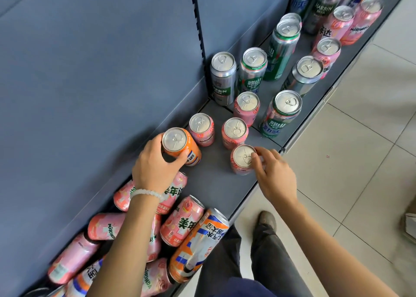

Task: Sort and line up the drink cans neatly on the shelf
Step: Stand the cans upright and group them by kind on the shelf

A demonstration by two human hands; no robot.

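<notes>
My left hand [157,161] is curled round an orange aluminium drink can [181,147] that stands upright on the grey metal shelf [213,179], thumb on the near side and fingers wrapped behind it against the blue-grey back panel [90,71]. A white beaded bracelet [146,194] sits on that wrist.

My right hand [273,175] reaches to a short pink drink can [242,159] standing near the front edge of the shelf; my fingertips [255,156] rest on its silver lid and rim, the other fingers loosely bent at its side. I cannot tell whether they really grip it.

Just beyond my two hands, between them, stand three more upright pink cans: one [201,129] touching the orange can, one [235,132] just behind the can under my right hand, one [246,107] further back. Past those rise tall cans: a silver Harbin beer can [222,78] against the back panel, a green Laoshan can [252,70] beside it, and another green Laoshan can [281,113] nearer the front edge, with more tall and pink cans further along.

Under my left forearm, nearer to me, lies a jumbled heap of pink cans [180,220] on their sides, with a tall orange, white and blue can [200,242] lying at the shelf's front edge. Below my right arm is pale tiled floor [360,161].
</notes>
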